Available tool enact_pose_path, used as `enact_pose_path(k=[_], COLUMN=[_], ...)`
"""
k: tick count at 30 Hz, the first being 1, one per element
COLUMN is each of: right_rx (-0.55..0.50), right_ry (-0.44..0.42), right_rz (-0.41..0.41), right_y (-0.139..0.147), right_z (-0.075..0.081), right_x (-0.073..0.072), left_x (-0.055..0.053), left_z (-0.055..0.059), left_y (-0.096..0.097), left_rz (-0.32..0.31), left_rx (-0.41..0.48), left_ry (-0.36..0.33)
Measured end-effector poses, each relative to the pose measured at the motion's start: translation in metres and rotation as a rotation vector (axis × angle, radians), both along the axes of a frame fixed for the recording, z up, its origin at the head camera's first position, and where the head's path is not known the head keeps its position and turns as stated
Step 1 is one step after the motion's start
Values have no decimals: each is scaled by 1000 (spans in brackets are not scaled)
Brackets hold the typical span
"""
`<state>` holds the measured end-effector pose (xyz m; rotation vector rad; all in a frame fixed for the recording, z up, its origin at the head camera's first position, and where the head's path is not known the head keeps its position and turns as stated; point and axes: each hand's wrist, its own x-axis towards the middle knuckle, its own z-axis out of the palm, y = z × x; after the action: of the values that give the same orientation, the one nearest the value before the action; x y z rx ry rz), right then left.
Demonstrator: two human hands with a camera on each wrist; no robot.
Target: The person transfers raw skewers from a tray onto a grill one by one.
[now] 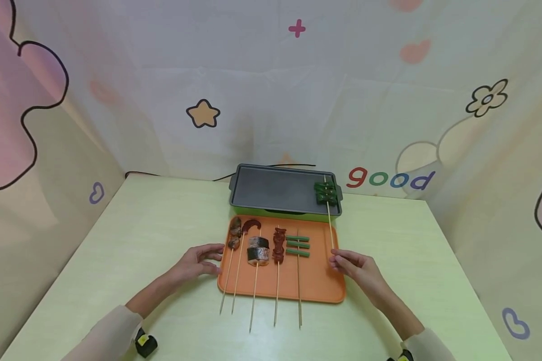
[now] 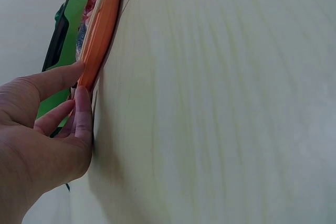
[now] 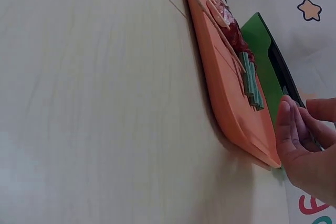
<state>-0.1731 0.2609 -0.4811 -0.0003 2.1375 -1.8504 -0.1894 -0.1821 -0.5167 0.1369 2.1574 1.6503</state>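
Five skewers (image 1: 277,245) line the orange tray (image 1: 322,281), touched by the spread left hand (image 1: 194,263); the right hand (image 1: 359,272) pinches the leafy skewer (image 1: 326,194) by its stick, likely for reach, greens over the griddle (image 1: 275,188).

Orange tray (image 1: 319,282), dark green leaves (image 1: 326,195)

The head view's bottom edge crops both sleeves (image 1: 106,331) and the counter (image 1: 194,318). In the left wrist view, the tray (image 2: 107,30) runs off the top and hides most of the food (image 2: 88,9). In the right wrist view, the right grip (image 3: 307,163) is cut off at the edge.
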Motion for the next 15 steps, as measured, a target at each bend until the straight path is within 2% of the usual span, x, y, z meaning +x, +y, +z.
enact_pose_path(k=[4,10,15], right_rx=[-15,-3,-34], right_ry=[17,-4,1], right_rz=[56,122,202], right_y=[3,2,-2], right_z=[-3,-4,-4], right_x=[14,37,51], left_x=[1,2,0], left_z=[1,1,0], left_y=[-1,-3,-2], left_rz=[-5,-19,-22], left_rx=[-4,-1,-3], left_ry=[8,15,9])
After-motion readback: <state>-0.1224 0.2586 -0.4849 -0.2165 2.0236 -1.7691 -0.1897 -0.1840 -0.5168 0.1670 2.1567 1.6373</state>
